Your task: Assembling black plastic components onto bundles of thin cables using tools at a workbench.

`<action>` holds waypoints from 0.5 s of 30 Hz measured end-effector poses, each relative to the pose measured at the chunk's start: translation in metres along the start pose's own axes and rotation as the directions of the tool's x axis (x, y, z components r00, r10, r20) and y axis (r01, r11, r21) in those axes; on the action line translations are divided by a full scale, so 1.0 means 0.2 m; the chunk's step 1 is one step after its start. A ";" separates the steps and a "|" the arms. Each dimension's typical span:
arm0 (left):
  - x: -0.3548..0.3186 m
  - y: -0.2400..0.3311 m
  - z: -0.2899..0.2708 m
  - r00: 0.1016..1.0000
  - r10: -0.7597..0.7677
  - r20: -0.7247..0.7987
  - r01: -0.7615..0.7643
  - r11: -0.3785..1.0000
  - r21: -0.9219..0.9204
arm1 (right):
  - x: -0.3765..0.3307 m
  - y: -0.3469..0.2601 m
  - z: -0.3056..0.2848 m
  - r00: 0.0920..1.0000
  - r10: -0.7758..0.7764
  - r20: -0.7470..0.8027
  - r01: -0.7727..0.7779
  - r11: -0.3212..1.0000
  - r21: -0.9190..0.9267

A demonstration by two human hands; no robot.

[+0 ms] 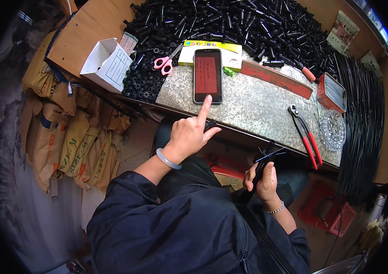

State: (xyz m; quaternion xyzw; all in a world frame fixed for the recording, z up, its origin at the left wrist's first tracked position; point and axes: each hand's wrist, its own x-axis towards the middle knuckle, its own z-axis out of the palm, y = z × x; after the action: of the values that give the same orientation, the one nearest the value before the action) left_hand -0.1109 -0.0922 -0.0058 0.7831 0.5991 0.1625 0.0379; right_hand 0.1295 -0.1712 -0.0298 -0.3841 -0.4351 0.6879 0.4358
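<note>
My left hand [188,136] reaches over the table's front edge with its index finger stretched out to the lower end of a phone [208,75]. The phone shows a dark red screen and leans on a yellow and white box [231,57]. Between the left hand's thumb and curled fingers sits a small black plastic part [210,124], mostly hidden. Below the table edge, my right hand [265,181] is closed round a bundle of thin black rods [262,165]. Their tips fan out above the thumb, and long dark strands run down beside my jacket.
Black plastic tubes [230,23] pile up at the back. Pink scissors [164,65], an open white carton [108,65], a red metal bar [276,78], red-handled cutters [306,137], a tin [331,93] and a clear dish [333,131] lie around. Long black rods [362,118] line the right side.
</note>
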 end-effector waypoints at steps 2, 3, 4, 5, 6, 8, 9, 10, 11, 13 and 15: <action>0.00 0.00 0.00 1.000 0.014 0.004 -0.014 1.000 0.007 | 0.00 0.00 0.00 1.000 -0.001 0.003 0.001 1.000 -0.001; 0.00 -0.01 0.00 1.000 0.028 0.009 -0.028 1.000 0.014 | 0.00 0.00 0.00 1.000 0.000 0.001 0.000 1.000 0.004; 0.00 0.00 0.00 1.000 0.027 0.010 -0.027 1.000 0.014 | 0.00 0.00 0.00 1.000 0.000 0.000 0.000 1.000 0.009; 0.00 0.00 -0.01 1.000 0.018 -0.018 -0.018 1.000 -0.004 | 0.00 0.00 0.00 1.000 0.000 -0.002 0.000 1.000 0.008; 0.00 0.01 -0.02 0.999 0.008 -0.045 -0.009 1.000 -0.023 | 0.00 0.01 -0.01 1.000 -0.003 -0.001 0.003 1.000 0.012; -0.01 0.01 -0.02 0.999 0.011 -0.050 -0.012 1.000 -0.024 | 0.00 0.01 -0.01 1.000 -0.004 0.000 0.004 1.000 0.017; -0.01 0.01 -0.02 0.998 0.013 -0.054 -0.014 1.000 -0.025 | 0.00 0.01 -0.01 1.000 -0.004 0.001 0.004 1.000 0.018; -0.02 0.01 -0.01 0.999 0.012 -0.053 -0.014 1.000 -0.025 | 0.00 0.01 -0.01 1.000 -0.004 0.002 0.004 1.000 0.019; -0.03 0.01 -0.01 0.999 0.016 -0.041 -0.017 1.000 -0.026 | 0.00 0.01 -0.01 1.000 -0.003 0.003 0.003 1.000 0.020; -0.04 0.01 0.00 0.999 0.020 -0.028 -0.021 0.999 -0.026 | 0.00 0.01 -0.01 1.000 -0.006 0.005 0.006 1.000 0.005; -0.04 0.01 0.01 1.000 0.017 -0.020 -0.018 0.998 -0.056 | 0.01 0.00 0.00 1.000 -0.005 -0.001 0.005 1.000 0.003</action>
State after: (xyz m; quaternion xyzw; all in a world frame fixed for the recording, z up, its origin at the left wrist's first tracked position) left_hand -0.1094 -0.1002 -0.0087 0.7853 0.5877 0.1874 0.0524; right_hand 0.1300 -0.1700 -0.0301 -0.3829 -0.4349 0.6872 0.4382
